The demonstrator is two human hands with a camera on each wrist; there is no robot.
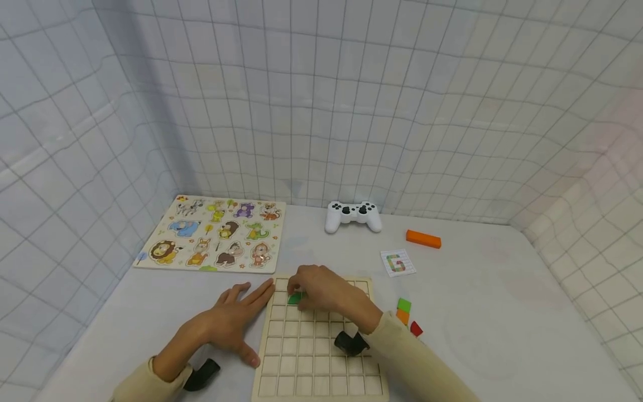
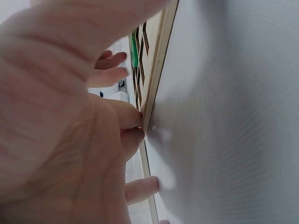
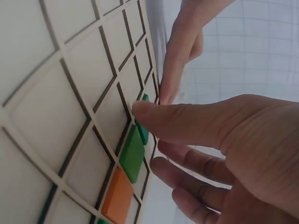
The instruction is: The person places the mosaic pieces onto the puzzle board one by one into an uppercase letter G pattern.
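Pale wooden grid board [image 1: 321,365] is set flat on the white worktop [image 1: 492,290], centred between both hands, so every cell can be reached. Left hand [image 1: 228,321]: nothing gripped; fingers are spread, fingertips laid against the board's left edge, thumb near its lower end, presumably so sliding is checked. Right hand [image 1: 321,287]: a dark green plastic-looking piece [image 1: 294,298] is pinched between thumb and finger, over an upper-left cell. A fingertip pinch probably lets it be lined up with the cell walls; whether it is fully seated cannot be told. In the right wrist view, a brighter green piece [image 3: 132,154] and an orange piece [image 3: 117,195] lie in cells just beyond. A white card with a coloured G [image 1: 398,263] is laid off the board's upper right, likely so it can be read unobstructed. Lime square [image 1: 404,305], orange square [image 1: 403,316] and red wedge [image 1: 416,329] are left near the right forearm, probably for easy pickup.
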